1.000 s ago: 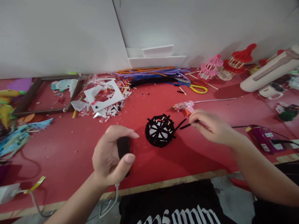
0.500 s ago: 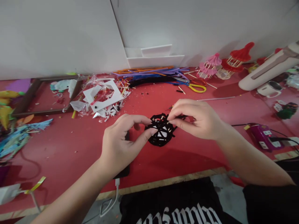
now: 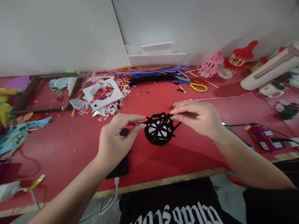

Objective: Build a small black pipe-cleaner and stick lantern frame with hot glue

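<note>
A round, basket-like piece [image 3: 159, 129] wound with black fuzzy pipe cleaner lies on the red table, with pale stick ends and white patches showing through its strands. My left hand [image 3: 122, 133] is at its left edge, thumb and forefinger pinched on a black pipe cleaner end. My right hand [image 3: 197, 118] pinches another black strand at the upper right edge. One loose black strand sticks out to the right below my right fingers. Whether both hands hold the same pipe cleaner cannot be made out.
A phone [image 3: 120, 168] with a white cable lies by my left wrist. Behind are pipe cleaners [image 3: 151, 73], yellow-handled scissors [image 3: 198, 87] and white scraps [image 3: 102, 93]. Rightward stand pink and red stick models [image 3: 211, 64], a bottle [image 3: 268, 67], a mug [image 3: 272, 89] and a purple power strip [image 3: 263, 137].
My hands have moved apart, the left one off the middle of the piece to its left edge, the right slightly outward. More of the black strands on top now shows.
</note>
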`<state>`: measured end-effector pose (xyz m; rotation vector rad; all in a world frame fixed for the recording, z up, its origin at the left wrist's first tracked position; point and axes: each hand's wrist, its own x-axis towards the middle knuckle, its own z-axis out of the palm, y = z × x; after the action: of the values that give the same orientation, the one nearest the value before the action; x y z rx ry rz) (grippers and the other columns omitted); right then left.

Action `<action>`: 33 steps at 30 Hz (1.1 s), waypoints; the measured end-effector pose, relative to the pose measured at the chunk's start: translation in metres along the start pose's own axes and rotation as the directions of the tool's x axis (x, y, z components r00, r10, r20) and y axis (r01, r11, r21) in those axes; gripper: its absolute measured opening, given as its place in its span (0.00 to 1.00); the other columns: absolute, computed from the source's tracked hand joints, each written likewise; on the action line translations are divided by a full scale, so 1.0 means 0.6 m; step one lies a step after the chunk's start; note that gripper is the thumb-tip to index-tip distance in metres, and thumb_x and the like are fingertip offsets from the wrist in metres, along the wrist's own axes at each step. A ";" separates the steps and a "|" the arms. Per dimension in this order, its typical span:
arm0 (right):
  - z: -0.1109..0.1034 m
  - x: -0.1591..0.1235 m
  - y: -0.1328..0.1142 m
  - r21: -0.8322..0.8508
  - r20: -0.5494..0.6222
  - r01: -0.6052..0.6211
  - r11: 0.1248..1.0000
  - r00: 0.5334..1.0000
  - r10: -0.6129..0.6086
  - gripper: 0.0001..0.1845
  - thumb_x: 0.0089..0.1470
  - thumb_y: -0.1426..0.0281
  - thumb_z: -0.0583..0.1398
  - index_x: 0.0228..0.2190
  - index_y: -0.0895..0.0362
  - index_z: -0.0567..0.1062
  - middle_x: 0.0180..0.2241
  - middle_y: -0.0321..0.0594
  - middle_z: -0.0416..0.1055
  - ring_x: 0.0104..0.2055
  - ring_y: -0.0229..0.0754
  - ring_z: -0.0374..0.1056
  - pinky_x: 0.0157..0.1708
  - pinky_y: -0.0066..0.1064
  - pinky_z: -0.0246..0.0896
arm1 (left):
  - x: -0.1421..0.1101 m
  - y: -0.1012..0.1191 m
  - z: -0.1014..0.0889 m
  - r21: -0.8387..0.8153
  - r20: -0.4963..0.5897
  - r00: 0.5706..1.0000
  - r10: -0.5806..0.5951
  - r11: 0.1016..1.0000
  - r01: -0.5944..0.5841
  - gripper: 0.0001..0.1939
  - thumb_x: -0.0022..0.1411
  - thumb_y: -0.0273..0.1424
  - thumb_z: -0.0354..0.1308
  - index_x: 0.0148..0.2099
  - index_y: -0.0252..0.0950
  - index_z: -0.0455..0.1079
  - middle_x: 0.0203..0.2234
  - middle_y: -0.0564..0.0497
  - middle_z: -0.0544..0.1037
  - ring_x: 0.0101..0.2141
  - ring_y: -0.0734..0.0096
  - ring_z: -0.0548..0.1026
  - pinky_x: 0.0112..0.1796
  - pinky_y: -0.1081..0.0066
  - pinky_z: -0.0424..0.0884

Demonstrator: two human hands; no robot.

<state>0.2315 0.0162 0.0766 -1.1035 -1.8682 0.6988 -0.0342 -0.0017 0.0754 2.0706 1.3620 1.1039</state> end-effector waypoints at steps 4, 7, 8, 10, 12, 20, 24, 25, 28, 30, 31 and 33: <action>0.008 -0.007 0.003 0.164 0.029 -0.129 0.978 0.992 0.126 0.05 0.54 0.66 0.68 0.35 0.53 0.82 0.32 0.38 0.82 0.36 0.42 0.78 0.38 0.36 0.76 | -0.002 -0.007 0.001 0.108 0.017 1.000 0.019 0.994 -0.021 0.04 0.66 0.32 0.61 0.36 0.43 0.75 0.29 0.57 0.79 0.33 0.71 0.76 0.36 0.70 0.72; 0.010 -0.009 0.001 0.256 0.072 -0.253 0.933 0.967 0.243 0.09 0.54 0.63 0.68 0.31 0.56 0.80 0.27 0.37 0.79 0.28 0.40 0.77 0.30 0.33 0.75 | 0.000 -0.005 0.002 0.144 0.033 0.999 0.030 0.989 -0.035 0.05 0.66 0.33 0.60 0.36 0.41 0.73 0.29 0.55 0.78 0.33 0.69 0.75 0.36 0.68 0.72; 0.010 -0.009 0.000 0.225 0.059 -0.253 0.941 0.967 0.247 0.10 0.54 0.62 0.68 0.30 0.56 0.79 0.26 0.36 0.78 0.27 0.39 0.75 0.29 0.32 0.74 | 0.001 -0.004 0.003 0.144 0.043 0.998 0.044 0.988 -0.050 0.05 0.67 0.32 0.59 0.36 0.41 0.73 0.30 0.54 0.77 0.34 0.68 0.75 0.38 0.67 0.72; 0.007 -0.008 0.000 0.112 0.002 -0.194 0.975 0.981 0.195 0.11 0.54 0.61 0.68 0.28 0.55 0.78 0.26 0.37 0.77 0.29 0.39 0.74 0.29 0.32 0.72 | 0.003 -0.001 0.004 0.141 0.056 0.996 0.070 0.987 -0.077 0.05 0.67 0.31 0.58 0.36 0.40 0.72 0.33 0.52 0.76 0.36 0.68 0.75 0.40 0.66 0.73; 0.003 -0.007 0.000 0.015 -0.035 -0.105 0.994 0.994 0.105 0.10 0.55 0.62 0.68 0.27 0.53 0.78 0.30 0.38 0.77 0.35 0.42 0.74 0.34 0.34 0.71 | 0.004 0.001 0.005 0.138 0.062 0.995 0.078 0.987 -0.085 0.04 0.67 0.29 0.57 0.38 0.39 0.72 0.36 0.50 0.74 0.39 0.68 0.74 0.42 0.66 0.73; 0.004 -0.013 -0.008 -0.022 -0.008 -0.157 0.987 0.988 0.157 0.09 0.58 0.65 0.64 0.26 0.54 0.77 0.29 0.39 0.75 0.34 0.41 0.71 0.30 0.32 0.64 | -0.002 -0.003 0.007 0.161 0.111 0.994 0.009 0.987 -0.027 0.05 0.67 0.30 0.56 0.37 0.38 0.71 0.38 0.49 0.70 0.42 0.65 0.73 0.46 0.62 0.73; 0.011 -0.018 -0.009 0.054 0.034 -0.315 0.948 0.949 0.314 0.13 0.55 0.61 0.64 0.25 0.56 0.75 0.23 0.35 0.72 0.24 0.35 0.63 0.23 0.29 0.58 | -0.004 -0.002 0.008 0.154 0.145 0.989 -0.020 0.988 -0.002 0.06 0.68 0.31 0.55 0.37 0.38 0.70 0.38 0.49 0.69 0.40 0.65 0.73 0.41 0.64 0.74; 0.012 -0.019 -0.008 0.072 0.044 -0.337 0.939 0.941 0.335 0.13 0.55 0.60 0.64 0.25 0.56 0.75 0.23 0.35 0.71 0.23 0.34 0.62 0.21 0.28 0.57 | -0.004 0.000 0.008 0.153 0.147 0.989 -0.021 0.988 -0.001 0.06 0.68 0.30 0.54 0.37 0.38 0.70 0.39 0.49 0.69 0.40 0.66 0.73 0.40 0.65 0.74; 0.013 -0.021 -0.008 0.094 0.082 -0.380 0.920 0.924 0.373 0.14 0.54 0.59 0.64 0.25 0.56 0.74 0.22 0.34 0.69 0.20 0.32 0.57 0.18 0.26 0.51 | -0.005 0.002 0.008 0.143 0.152 0.988 -0.033 0.990 0.011 0.06 0.68 0.30 0.53 0.37 0.37 0.69 0.39 0.48 0.69 0.40 0.66 0.73 0.39 0.65 0.73; 0.012 -0.021 -0.009 0.096 0.119 -0.405 0.909 0.912 0.393 0.15 0.55 0.59 0.63 0.24 0.56 0.73 0.20 0.32 0.66 0.19 0.31 0.54 0.17 0.26 0.47 | -0.005 0.002 0.008 0.128 0.167 0.985 -0.051 0.991 0.030 0.08 0.68 0.31 0.53 0.35 0.37 0.69 0.39 0.48 0.69 0.40 0.65 0.73 0.38 0.65 0.73; 0.012 -0.020 -0.009 0.097 0.140 -0.414 0.905 0.906 0.400 0.16 0.55 0.58 0.63 0.24 0.56 0.73 0.20 0.31 0.64 0.19 0.30 0.52 0.17 0.26 0.45 | -0.006 0.001 0.007 0.120 0.178 0.982 -0.065 0.992 0.044 0.09 0.68 0.33 0.53 0.34 0.37 0.69 0.38 0.48 0.69 0.41 0.64 0.73 0.37 0.65 0.73; 0.011 -0.019 -0.009 0.104 0.172 -0.428 0.898 0.897 0.408 0.17 0.55 0.57 0.63 0.24 0.56 0.72 0.18 0.29 0.60 0.18 0.30 0.49 0.16 0.26 0.42 | -0.006 0.000 0.007 0.100 0.206 0.973 -0.103 0.991 0.084 0.11 0.67 0.35 0.52 0.32 0.37 0.69 0.38 0.47 0.69 0.42 0.62 0.73 0.37 0.64 0.73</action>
<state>0.2265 0.0033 0.0730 -1.4128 -1.6800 1.1669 -0.0317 -0.0043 0.0717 2.0949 1.4099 0.7715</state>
